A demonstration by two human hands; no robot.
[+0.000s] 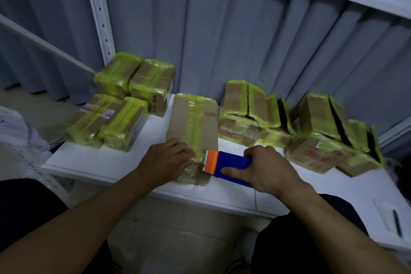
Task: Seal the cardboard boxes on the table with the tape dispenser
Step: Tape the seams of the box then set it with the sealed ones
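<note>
Right hand [266,171]: fingers wrapped round the blue body of the tape dispenser [226,167], thumb along its near side.
Tape dispenser: held at the near right edge of the middle box [193,122], orange toothed end pointing left and touching the box top.
Left hand [166,160]: fingers stretched out flat, pressing on the near end of the middle box, just beside the orange end.
Middle box: lies lengthwise on the white counter [100,162], a yellow tape strip along its top.
Left stack [115,107]: taped boxes in two layers at the counter's far left.
Right stacks [251,113]: more yellow-taped boxes, some leaning.
Pen [397,222]: on paper at the counter's near right.
Curtain [222,40]: grey folds behind.
</note>
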